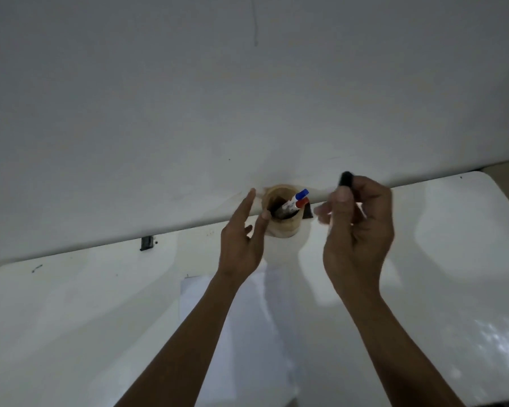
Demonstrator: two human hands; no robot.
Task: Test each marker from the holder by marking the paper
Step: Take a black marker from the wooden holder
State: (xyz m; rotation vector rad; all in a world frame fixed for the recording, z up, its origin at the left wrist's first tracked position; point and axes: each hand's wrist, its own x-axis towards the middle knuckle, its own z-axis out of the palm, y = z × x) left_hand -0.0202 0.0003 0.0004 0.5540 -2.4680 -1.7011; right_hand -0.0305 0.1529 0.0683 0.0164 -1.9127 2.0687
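Observation:
A round tan holder (285, 227) stands at the far edge of the white table, against the wall. Inside it lean a blue-capped marker (301, 194) and a red-capped marker (301, 203), tips pointing up and right. My left hand (244, 239) is open just left of the holder, its thumb near the rim. My right hand (357, 227) is raised to the right of the holder and grips a marker with a black cap (345, 178); most of that marker is hidden behind the fingers. A white sheet of paper (247, 333) lies on the table beneath my forearms.
The white table (86, 304) meets a plain white wall (247, 98) close behind the holder. Two small dark clips (146, 243) sit along the table's back edge. A bright glare patch shows at the table's right end.

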